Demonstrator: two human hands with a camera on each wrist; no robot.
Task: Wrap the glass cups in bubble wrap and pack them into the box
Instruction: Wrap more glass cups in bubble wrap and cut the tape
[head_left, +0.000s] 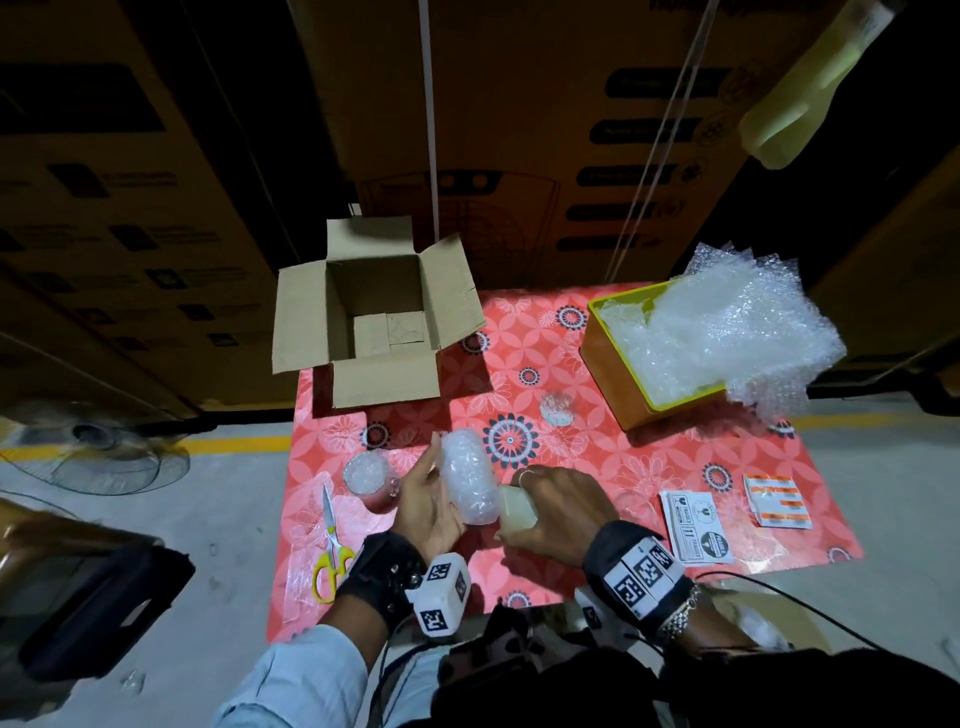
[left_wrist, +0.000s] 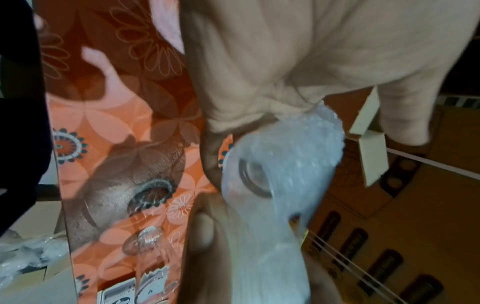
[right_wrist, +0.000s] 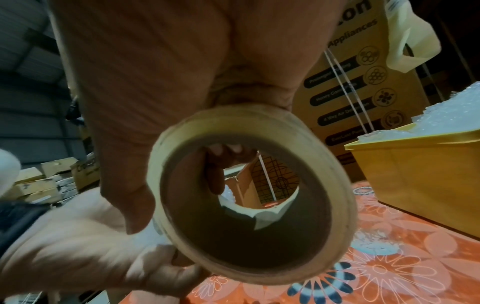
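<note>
Head view first: the left hand (head_left: 431, 506) is held palm-inward above the near part of the table (head_left: 623, 467), its fingers lying fairly straight along the side of a wrapped glass cup (head_left: 467, 480), which is cradled against the palm. From the left wrist view, the bundle (left_wrist: 285, 164) is seen pressed between thumb and fingers, with the round glass base showing through the wrap.

Over to the right hand (head_left: 553, 512): it is brought up against the near end of the bundle, knuckles up, fingers curled through the core of a tape roll (head_left: 516, 510). From the right wrist view, the roll (right_wrist: 337, 185) fills the frame, with fingertips (right_wrist: 223, 150) hooked inside its cardboard core.

Around the hands, an unwrapped glass cup (head_left: 366, 475) is seen just left of the left hand, and another glass cup (head_left: 556, 408) stands farther back, near the yellow bin (head_left: 613, 374). Loose bubble wrap (head_left: 727, 332) is heaped in that bin and spills over its far side. The open cardboard box (head_left: 374, 317) is set at the far left corner of the table, flaps spread. Yellow-handled scissors (head_left: 332, 540) are laid at the near left edge, and fragile stickers (head_left: 696, 525) with orange labels (head_left: 776, 501) are laid out to the right. Between the hands and the box, only the unwrapped cup on the left lies close to the path.
</note>
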